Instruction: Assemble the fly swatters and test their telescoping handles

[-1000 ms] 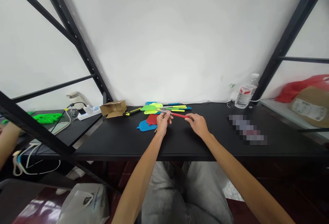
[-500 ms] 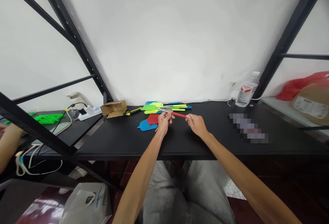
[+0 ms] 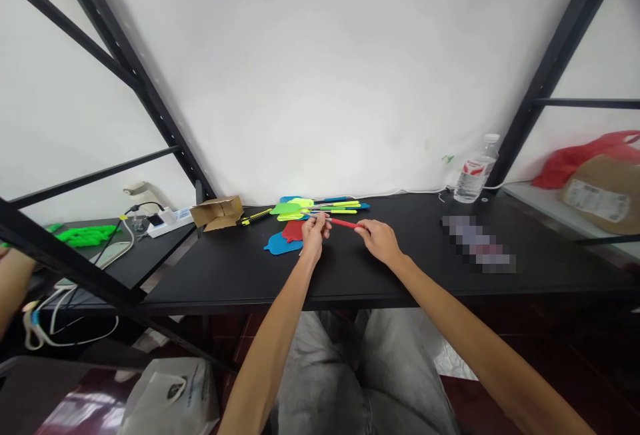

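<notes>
Both my hands hold a red fly swatter (image 3: 343, 222) low over the black table. My left hand (image 3: 315, 230) is closed on its thin metal rod, close to where the red handle starts. Fingers of my right hand (image 3: 379, 238) wrap the far end of that handle. The red swatter head (image 3: 292, 231) shows just left of my left hand, above a blue swatter head (image 3: 281, 243). Behind lies a pile of fly swatters in green (image 3: 287, 208), yellow and blue, their handles pointing right. My left fingers partly hide the rod.
An opened cardboard box (image 3: 218, 214) and a black-yellow item (image 3: 255, 216) lie left of the pile. A water bottle (image 3: 475, 172) stands at the back right, near a blurred-out object (image 3: 477, 243). Black shelf posts flank the table (image 3: 225, 275). Another person's arm (image 3: 15, 282) shows far left.
My view has shifted slightly, so the scene sits a little further left. Both hands keep their hold on the red fly swatter, with hardly any visible movement.
</notes>
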Demonstrator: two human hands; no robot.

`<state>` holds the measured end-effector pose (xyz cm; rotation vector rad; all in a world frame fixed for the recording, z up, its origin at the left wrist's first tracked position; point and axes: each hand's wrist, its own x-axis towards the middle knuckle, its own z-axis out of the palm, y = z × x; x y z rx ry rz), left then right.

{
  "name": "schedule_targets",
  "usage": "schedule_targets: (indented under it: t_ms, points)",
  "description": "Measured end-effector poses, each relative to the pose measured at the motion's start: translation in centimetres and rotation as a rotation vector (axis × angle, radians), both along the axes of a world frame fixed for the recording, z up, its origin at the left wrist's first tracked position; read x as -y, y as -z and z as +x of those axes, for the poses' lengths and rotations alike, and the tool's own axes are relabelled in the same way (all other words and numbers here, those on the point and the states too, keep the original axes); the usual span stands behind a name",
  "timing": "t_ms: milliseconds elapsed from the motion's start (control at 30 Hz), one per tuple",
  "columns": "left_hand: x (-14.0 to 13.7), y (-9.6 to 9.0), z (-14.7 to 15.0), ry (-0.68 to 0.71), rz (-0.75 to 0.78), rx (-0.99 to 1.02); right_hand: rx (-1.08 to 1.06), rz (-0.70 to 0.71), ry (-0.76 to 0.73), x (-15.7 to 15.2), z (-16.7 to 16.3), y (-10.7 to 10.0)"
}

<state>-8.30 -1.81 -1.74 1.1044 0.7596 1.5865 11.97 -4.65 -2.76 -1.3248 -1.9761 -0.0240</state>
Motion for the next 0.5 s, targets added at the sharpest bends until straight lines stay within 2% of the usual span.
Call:
schedule_targets:
  t_ms: [100, 167, 233, 300, 400, 500]
  points:
    - [0.1, 0.1, 0.2, 0.001, 0.015, -0.016, 0.052, -0.022, 0.029, 0.4, -0.3, -0.2]
    - [0.4, 0.1, 0.5, 0.012, 0.051, -0.103, 0.067, -0.021, 0.005, 0.9, -0.9, -0.5]
    - [0.9, 0.1, 0.6, 0.037, 0.100, -0.287, 0.101, -0.019, -0.055, 1.4, -1.6, -0.8]
    - [1.4, -0.3, 0.1, 0.000, 0.149, -0.520, 0.147, -0.029, -0.104, 1.8, -2.1, -1.0]
    - [1.9, -1.3, -2.1, -0.225, 0.206, -0.886, 0.175, -0.055, -0.099, 2.1, -2.3, -1.2]
    - [2.3, -2.5, -5.6, -0.458, 0.183, -1.196, 0.169, -0.070, -0.077, 2.2, -2.2, -1.4]
